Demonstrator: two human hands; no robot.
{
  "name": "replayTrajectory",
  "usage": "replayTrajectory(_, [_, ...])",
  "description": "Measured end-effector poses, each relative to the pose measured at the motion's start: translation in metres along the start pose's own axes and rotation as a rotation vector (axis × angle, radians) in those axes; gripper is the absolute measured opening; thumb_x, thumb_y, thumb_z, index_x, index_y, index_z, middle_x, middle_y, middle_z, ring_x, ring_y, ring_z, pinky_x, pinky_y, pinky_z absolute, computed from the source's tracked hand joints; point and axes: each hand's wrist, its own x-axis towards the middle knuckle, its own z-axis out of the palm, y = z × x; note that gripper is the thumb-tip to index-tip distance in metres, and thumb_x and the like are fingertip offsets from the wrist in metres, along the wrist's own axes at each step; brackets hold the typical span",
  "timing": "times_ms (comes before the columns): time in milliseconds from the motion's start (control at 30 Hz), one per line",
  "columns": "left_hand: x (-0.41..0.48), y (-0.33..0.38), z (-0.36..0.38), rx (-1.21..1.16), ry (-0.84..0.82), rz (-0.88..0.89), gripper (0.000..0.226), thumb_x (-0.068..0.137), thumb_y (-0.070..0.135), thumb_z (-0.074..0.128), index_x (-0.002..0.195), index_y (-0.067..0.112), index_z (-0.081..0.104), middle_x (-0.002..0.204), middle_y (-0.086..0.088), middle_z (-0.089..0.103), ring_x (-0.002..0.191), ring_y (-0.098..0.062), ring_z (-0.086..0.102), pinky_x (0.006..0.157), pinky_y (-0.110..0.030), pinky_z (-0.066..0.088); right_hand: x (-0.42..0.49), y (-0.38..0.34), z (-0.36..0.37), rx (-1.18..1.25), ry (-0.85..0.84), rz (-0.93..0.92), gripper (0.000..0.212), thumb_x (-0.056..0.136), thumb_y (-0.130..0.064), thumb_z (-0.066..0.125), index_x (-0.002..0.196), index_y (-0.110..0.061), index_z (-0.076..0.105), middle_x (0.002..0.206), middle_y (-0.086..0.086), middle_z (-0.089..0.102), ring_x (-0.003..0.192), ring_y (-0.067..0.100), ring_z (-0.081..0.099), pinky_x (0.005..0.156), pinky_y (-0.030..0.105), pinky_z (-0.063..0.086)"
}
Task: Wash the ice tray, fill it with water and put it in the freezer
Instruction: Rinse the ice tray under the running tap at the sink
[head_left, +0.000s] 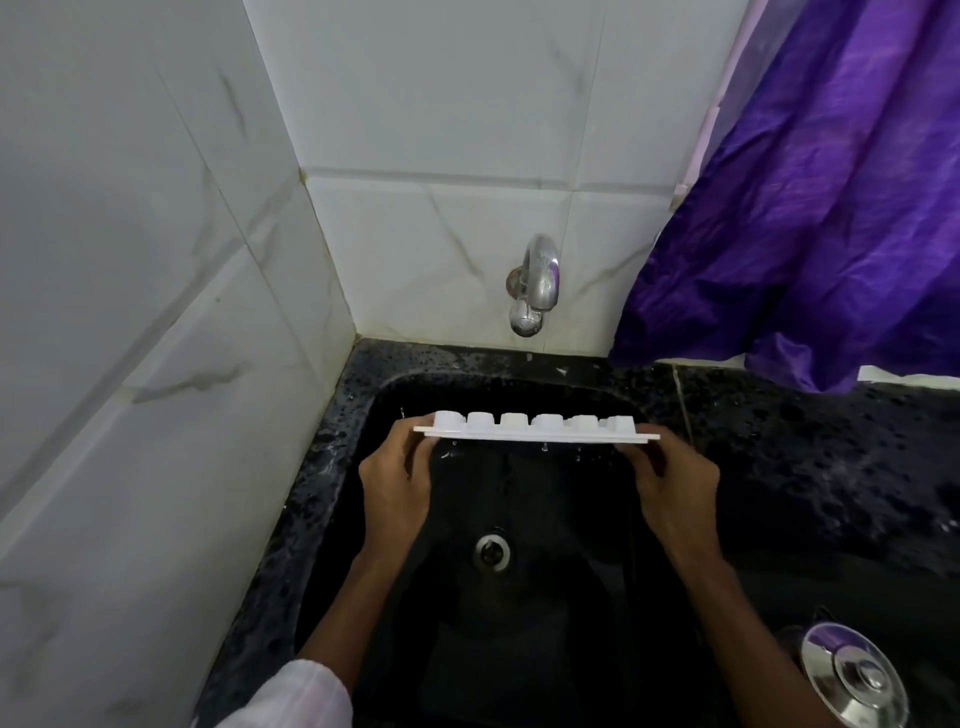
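Observation:
A white ice tray (535, 427) hangs upside down over the black sink (363, 415), its cube pockets bulging upward. Water drops fall from its rim. My left hand (397, 483) grips the tray's left end, fingers curled round the edge. My right hand (675, 486) grips the right end the same way. The chrome tap (537, 283) sticks out of the tiled wall behind and above the tray; no water runs from it.
The sink drain (492, 552) lies below the tray. White tiled walls close the left and back. A purple cloth (810, 208) hangs at the right over the wet black counter (831, 441). A shiny steel lid (852, 675) sits at the bottom right.

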Motion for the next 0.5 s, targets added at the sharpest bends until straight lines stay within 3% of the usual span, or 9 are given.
replayTrajectory(67, [-0.004,0.001,-0.001,-0.004,-0.029,-0.020,0.016,0.094,0.005,0.063,0.108,0.012,0.068,0.097,0.010,0.071,0.090,0.000,0.067,0.076,-0.006,0.046,-0.005,0.000,0.000,0.001,0.023,0.013,0.013,0.086,-0.008,0.071,0.099,-0.007,0.074,0.091,-0.002,0.074,0.085,0.006,0.069,0.080,0.015,0.049])
replayTrajectory(133, [-0.007,-0.002,-0.002,0.031,-0.096,-0.055,0.008,0.094,0.008,0.065,0.101,0.011,0.067,0.085,0.010,0.069,0.082,-0.008,0.070,0.068,-0.003,0.042,-0.008,0.004,0.002,-0.083,-0.078,0.088,0.008,0.085,-0.010,0.073,0.092,-0.006,0.074,0.082,0.003,0.075,0.077,0.015,0.070,0.071,0.016,0.046])
replayTrajectory(267, [-0.017,-0.003,-0.009,-0.038,-0.018,-0.058,0.018,0.095,0.006,0.063,0.111,0.012,0.069,0.099,0.006,0.074,0.091,-0.005,0.070,0.077,-0.018,0.054,-0.017,-0.003,0.000,-0.012,0.016,0.026,0.013,0.086,-0.006,0.072,0.098,-0.009,0.075,0.085,-0.002,0.074,0.077,0.008,0.068,0.073,0.016,0.050])
replayTrajectory(367, [-0.022,-0.002,-0.010,-0.045,-0.013,-0.092,0.015,0.095,0.008,0.064,0.108,0.013,0.068,0.095,0.006,0.074,0.088,-0.005,0.071,0.076,-0.032,0.059,-0.023,-0.005,0.004,-0.037,-0.009,0.065,0.009,0.085,-0.005,0.072,0.093,-0.008,0.075,0.077,0.001,0.073,0.071,0.015,0.069,0.067,0.005,0.044])
replayTrajectory(433, [-0.027,0.001,-0.011,-0.058,0.021,-0.092,0.017,0.095,0.007,0.063,0.110,0.015,0.068,0.098,0.006,0.074,0.090,-0.006,0.071,0.078,-0.031,0.059,-0.030,-0.009,0.006,-0.027,0.036,0.077,0.011,0.084,-0.004,0.072,0.094,-0.008,0.076,0.074,0.001,0.071,0.067,0.015,0.068,0.064,0.004,0.042])
replayTrajectory(500, [-0.030,0.003,-0.013,-0.068,0.060,-0.076,0.019,0.095,0.006,0.062,0.112,0.014,0.068,0.102,0.005,0.074,0.093,-0.007,0.071,0.079,-0.026,0.057,-0.033,-0.014,0.005,0.015,0.106,0.052,0.015,0.086,-0.004,0.071,0.100,-0.009,0.075,0.076,0.000,0.071,0.066,0.010,0.066,0.065,0.011,0.047])
